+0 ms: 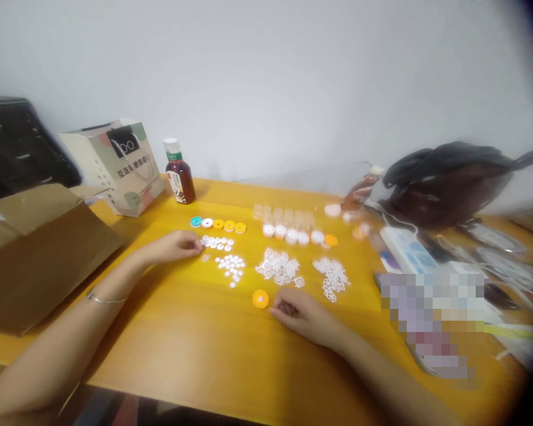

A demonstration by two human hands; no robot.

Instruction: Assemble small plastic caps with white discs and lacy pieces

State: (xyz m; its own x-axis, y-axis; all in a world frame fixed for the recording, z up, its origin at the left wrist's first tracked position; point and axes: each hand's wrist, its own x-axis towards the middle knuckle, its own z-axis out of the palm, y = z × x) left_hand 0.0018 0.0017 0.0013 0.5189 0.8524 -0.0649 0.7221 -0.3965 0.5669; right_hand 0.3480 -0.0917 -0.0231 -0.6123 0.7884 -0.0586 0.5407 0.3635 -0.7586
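My left hand (180, 245) rests at the left end of a group of small white round pieces (220, 242), its fingers pinched together; whatever they hold is too small to make out. My right hand (295, 310) lies on the table with curled fingers, just right of an orange disc (260, 299) with a pale centre. Whether anything is inside those fingers is hidden. Between the hands are small white dots (231, 267) and a pile of white openwork pieces (278, 267). A second such pile (331, 277) lies to the right.
Behind stand a row of coloured rings (218, 224), white discs (292, 236), clear blocks (288, 216) and a dark red bottle (180, 177). A paper bag (127, 171) and cardboard box (39, 254) are left; a power strip (406, 251), cables and black bag (453, 183) are right.
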